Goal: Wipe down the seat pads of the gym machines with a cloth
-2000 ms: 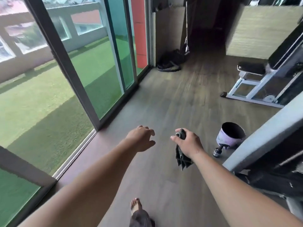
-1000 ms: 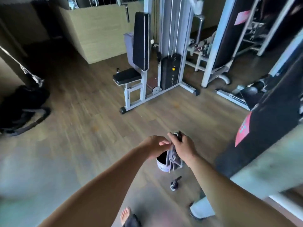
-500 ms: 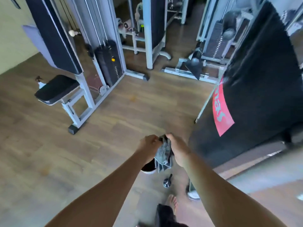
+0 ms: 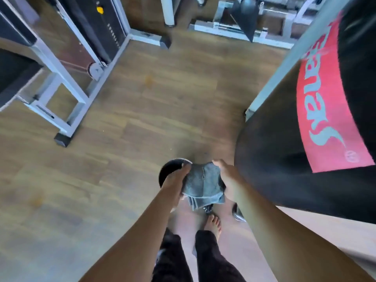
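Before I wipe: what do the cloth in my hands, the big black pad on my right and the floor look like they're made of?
Cloth: grey, soft, matte fabric, probably microfibre or terry; it folds into limp layers between the left hand and right hand.
Black pad: looks like vinyl or faux leather, smooth with a faint sheen, with a red printed panel.
Floor: wood-look planks, likely laminate or vinyl; grain and seams show.

- A folded grey cloth (image 4: 203, 185) sits between the left hand (image 4: 176, 180) and right hand (image 4: 228, 181), above a round dark-mouthed container (image 4: 169, 169) on the wood-plank floor (image 4: 142, 119).
- A bare foot (image 4: 212, 223) stands below the cloth.
- A white-framed weight machine (image 4: 67, 64) occupies the upper left.
- A large black pad with a red banner (image 4: 305, 139) fills the right.
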Motion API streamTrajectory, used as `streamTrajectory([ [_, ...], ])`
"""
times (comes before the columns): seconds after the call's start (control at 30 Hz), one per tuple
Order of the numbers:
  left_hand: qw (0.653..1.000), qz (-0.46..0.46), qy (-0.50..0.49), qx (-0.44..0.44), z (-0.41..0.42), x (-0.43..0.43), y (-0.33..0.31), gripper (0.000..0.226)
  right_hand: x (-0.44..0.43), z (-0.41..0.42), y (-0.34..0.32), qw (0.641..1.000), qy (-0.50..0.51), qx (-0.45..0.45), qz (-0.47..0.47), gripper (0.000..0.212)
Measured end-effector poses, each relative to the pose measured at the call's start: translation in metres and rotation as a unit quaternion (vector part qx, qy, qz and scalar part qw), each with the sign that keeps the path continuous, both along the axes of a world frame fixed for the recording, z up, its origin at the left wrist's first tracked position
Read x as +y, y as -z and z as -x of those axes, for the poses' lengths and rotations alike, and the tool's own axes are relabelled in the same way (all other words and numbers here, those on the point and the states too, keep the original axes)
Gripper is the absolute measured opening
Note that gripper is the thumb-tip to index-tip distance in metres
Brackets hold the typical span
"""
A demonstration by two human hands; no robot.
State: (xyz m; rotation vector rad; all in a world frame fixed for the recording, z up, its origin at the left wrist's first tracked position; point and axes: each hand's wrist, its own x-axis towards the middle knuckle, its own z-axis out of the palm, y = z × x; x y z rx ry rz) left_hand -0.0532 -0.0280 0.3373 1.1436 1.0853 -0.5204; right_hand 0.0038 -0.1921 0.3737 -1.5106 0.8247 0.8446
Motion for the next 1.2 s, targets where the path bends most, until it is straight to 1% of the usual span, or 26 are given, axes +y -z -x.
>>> streamTrajectory([
  [0.03, 0.999, -0.007, 0.04, -0.002, -0.004, 0.0, 0.017, 0.034, 0.0, -0.002, 0.021, 1.0, -0.017, 0.003, 0.006, 0.024],
  [0.07, 0.997, -0.013, 0.069, -0.003, -0.007, 0.0, 0.037, 0.028, 0.0, -0.004, 0.043, 0.999, -0.04, 0.001, 0.019, 0.024],
  [0.13, 0.993, -0.03, 0.111, -0.003, -0.014, 0.002, 0.08, 0.022, 0.0, -0.007, 0.092, 0.996, -0.072, 0.0, 0.055, 0.027],
  [0.17, 0.992, -0.037, 0.123, 0.0, -0.017, 0.004, 0.101, 0.021, 0.002, -0.009, 0.113, 0.994, -0.081, 0.001, 0.069, 0.021],
  [0.23, 0.99, -0.048, 0.132, 0.015, -0.025, 0.007, 0.145, 0.021, 0.007, -0.016, 0.153, 0.99, -0.099, 0.004, 0.097, 0.008],
  [0.27, 0.99, -0.052, 0.132, 0.023, -0.029, 0.01, 0.169, 0.021, 0.01, -0.02, 0.175, 0.988, -0.106, 0.006, 0.109, 0.008],
  [0.4, 0.988, -0.073, 0.128, 0.048, -0.04, 0.019, 0.262, 0.013, 0.02, -0.036, 0.272, 0.98, -0.127, -0.004, 0.151, 0.02],
  [0.53, 0.99, -0.041, 0.122, 0.056, -0.05, 0.021, 0.332, 0.015, 0.024, -0.045, 0.349, 0.974, -0.121, -0.024, 0.192, 0.009],
  [0.63, 0.989, -0.038, 0.13, 0.059, -0.053, 0.024, 0.374, 0.021, 0.028, -0.043, 0.39, 0.974, -0.098, -0.031, 0.201, 0.012],
  [0.7, 0.987, -0.037, 0.145, 0.056, -0.053, 0.023, 0.394, 0.024, 0.031, -0.04, 0.409, 0.979, -0.087, -0.049, 0.176, 0.024],
  [0.73, 0.986, -0.035, 0.155, 0.049, -0.053, 0.021, 0.4, 0.025, 0.034, -0.038, 0.416, 0.982, -0.08, -0.052, 0.164, 0.026],
  [0.8, 0.983, -0.031, 0.177, 0.036, -0.051, 0.015, 0.409, 0.029, 0.036, -0.033, 0.423, 0.985, -0.068, -0.043, 0.153, 0.015],
  [0.83, 0.982, -0.032, 0.184, 0.035, -0.051, 0.012, 0.413, 0.033, 0.036, -0.03, 0.428, 0.985, -0.067, -0.029, 0.155, 0.017],
  [0.87, 0.981, -0.036, 0.189, 0.037, -0.05, 0.011, 0.414, 0.039, 0.037, -0.029, 0.43, 0.983, -0.075, -0.014, 0.165, 0.023],
  [0.9, 0.979, -0.043, 0.193, 0.04, -0.048, 0.011, 0.416, 0.041, 0.037, -0.029, 0.433, 0.98, -0.092, -0.008, 0.176, 0.024],
  [0.93, 0.977, -0.051, 0.203, 0.045, -0.048, 0.012, 0.414, 0.04, 0.037, -0.029, 0.432, 0.976, -0.12, -0.002, 0.183, 0.021],
  [1.0, 0.972, -0.069, 0.218, 0.06, -0.046, 0.014, 0.41, 0.037, 0.038, -0.029, 0.429, 0.968, -0.175, 0.006, 0.179, 0.027],
  [1.07, 0.968, -0.078, 0.23, 0.066, -0.046, 0.017, 0.4, 0.044, 0.04, -0.032, 0.422, 0.963, -0.194, 0.016, 0.185, 0.033],
  [1.17, 0.958, -0.119, 0.256, 0.059, -0.046, 0.023, 0.386, 0.048, 0.04, -0.034, 0.409, 0.965, -0.16, 0.02, 0.206, 0.035],
  [1.2, 0.946, -0.141, 0.286, 0.061, -0.048, 0.024, 0.379, 0.048, 0.042, -0.035, 0.398, 0.962, -0.164, 0.023, 0.216, 0.04],
])
